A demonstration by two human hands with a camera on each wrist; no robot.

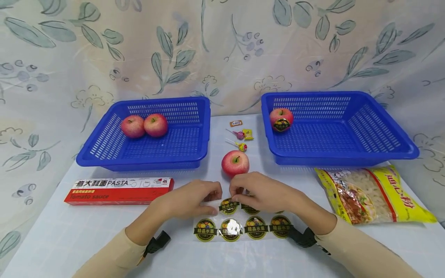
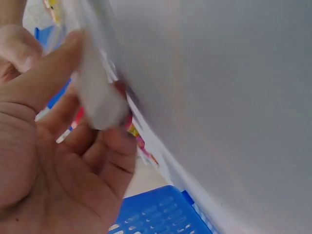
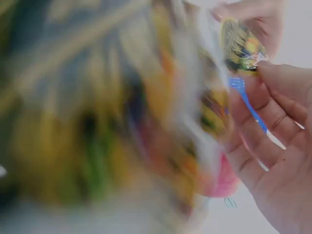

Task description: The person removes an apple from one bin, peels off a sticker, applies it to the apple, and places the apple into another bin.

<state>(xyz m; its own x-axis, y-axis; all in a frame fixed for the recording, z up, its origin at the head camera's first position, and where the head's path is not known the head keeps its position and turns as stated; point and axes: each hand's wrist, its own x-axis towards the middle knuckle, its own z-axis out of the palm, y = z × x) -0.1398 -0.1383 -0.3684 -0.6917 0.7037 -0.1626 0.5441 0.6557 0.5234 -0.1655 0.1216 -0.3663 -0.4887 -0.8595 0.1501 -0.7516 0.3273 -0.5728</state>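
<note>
A clear sheet of round black-and-gold fruit stickers lies in front of me, its far edge lifted. My left hand pinches that sheet near its upper left corner; the left wrist view shows the thumb on one side and curled fingers behind. With thumb and fingers my right hand pinches one round sticker at the sheet's far edge. Whether this sticker is partly off the backing cannot be told. Just beyond both hands sits a red apple without a visible sticker.
The left blue basket holds two apples. In the right blue basket is an apple bearing a sticker. Lollipops and wrapped candies lie between them. A pasta box is left, a yellow noodle bag right.
</note>
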